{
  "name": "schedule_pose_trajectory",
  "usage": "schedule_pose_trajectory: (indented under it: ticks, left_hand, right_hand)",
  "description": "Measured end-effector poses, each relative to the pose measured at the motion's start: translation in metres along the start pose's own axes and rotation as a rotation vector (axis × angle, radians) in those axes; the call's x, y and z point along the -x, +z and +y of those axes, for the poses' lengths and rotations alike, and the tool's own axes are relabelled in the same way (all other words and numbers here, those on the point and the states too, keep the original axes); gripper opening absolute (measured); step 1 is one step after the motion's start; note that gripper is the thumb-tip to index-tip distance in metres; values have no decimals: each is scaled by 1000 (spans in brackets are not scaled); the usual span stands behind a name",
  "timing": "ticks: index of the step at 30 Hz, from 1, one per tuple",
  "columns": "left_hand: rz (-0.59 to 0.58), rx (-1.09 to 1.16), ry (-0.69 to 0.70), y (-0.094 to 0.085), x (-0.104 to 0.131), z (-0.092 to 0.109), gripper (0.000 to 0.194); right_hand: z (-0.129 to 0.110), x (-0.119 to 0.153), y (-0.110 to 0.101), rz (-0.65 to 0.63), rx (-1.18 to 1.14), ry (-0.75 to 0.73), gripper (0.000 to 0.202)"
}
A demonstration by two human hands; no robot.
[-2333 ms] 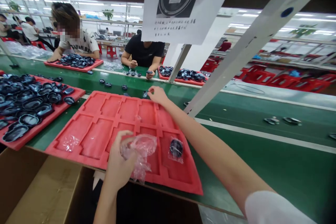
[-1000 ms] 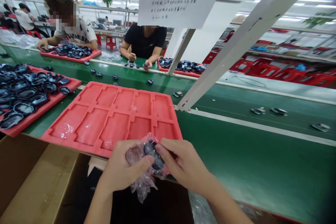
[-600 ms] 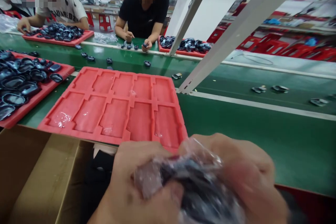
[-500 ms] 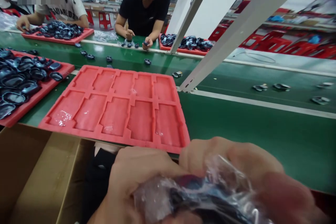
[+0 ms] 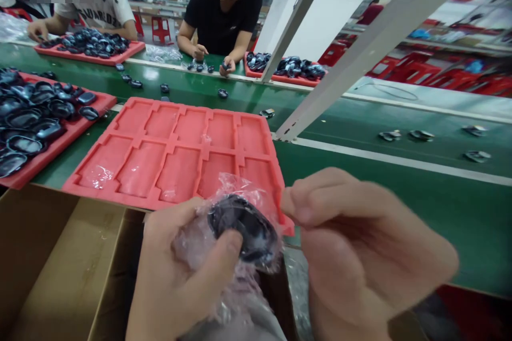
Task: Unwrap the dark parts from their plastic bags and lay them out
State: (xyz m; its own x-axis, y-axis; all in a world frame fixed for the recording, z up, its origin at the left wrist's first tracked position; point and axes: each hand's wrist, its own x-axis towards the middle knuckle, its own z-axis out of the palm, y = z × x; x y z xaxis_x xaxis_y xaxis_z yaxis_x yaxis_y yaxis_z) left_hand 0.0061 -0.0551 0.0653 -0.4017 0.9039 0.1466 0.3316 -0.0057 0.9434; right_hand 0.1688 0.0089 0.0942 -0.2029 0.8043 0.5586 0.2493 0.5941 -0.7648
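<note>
My left hand (image 5: 180, 266) grips a dark, glossy oval plastic shell (image 5: 250, 232), its thumb pressed on the shell's inner side. Crumpled clear plastic film (image 5: 236, 184) surrounds the shell and spills below it. To the right, my right hand (image 5: 360, 245) is closed in a pinch with its fingertips close to the film's edge. Whether a bit of film is between those fingertips cannot be made out. Just beyond both hands lies a red foam tray (image 5: 172, 141) with two rows of shallow pockets, some with scraps of clear film.
At the left, another red tray (image 5: 86, 130) is heaped with dark shells. An open cardboard box (image 5: 68, 277) stands below the bench edge. Loose parts (image 5: 421, 135) lie on the green belt (image 5: 380, 192). A slanted white post (image 5: 360, 58) rises at the right. Two people work opposite.
My hands have moved apart and up-left from the lower right. The wrapped shell now shows clearly in my left hand, and my right hand has drawn off it to the side.
</note>
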Motion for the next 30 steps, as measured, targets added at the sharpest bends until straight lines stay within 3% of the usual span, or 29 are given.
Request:
schedule_pose_trajectory:
  ticks: [2,4,8,12,15,17,19,21,24,27,30]
  left_hand:
    - [-161,-28,81,0,-15,-2,21]
    - [-294,-56,155,1,-29,-5,25]
    - [-389,-62,140,11,-43,-18,22]
    - [-474,123,44,28,-41,-33,17]
    - [-570,308,-24,39,-40,-39,16]
    - [-636,408,-60,43,-42,-39,17]
    - [-648,393,-81,43,-46,-39,20]
    - [-587,274,-66,39,-52,-40,23]
    - [-498,62,23,32,-56,-40,29]
    - [-466,-42,96,30,-55,-42,39]
    - [-438,92,44,33,-52,-48,44]
  right_hand:
    - [6,-5,-3,-144,191,-108,13]
    - [14,-10,-4,-298,361,-129,10]
    - [33,-18,-7,-487,362,-109,30]
    - [50,-9,-6,-355,16,192,44]
    - [60,3,5,-237,-393,514,51]
    - [63,8,13,-209,-525,631,53]
    - [62,9,15,-98,-377,554,47]
    - [57,6,11,3,-106,306,34]
    - [49,2,1,-105,218,21,13]
    - [52,1,0,-249,388,-4,4]
    - [71,-5,3,-71,435,10,15]
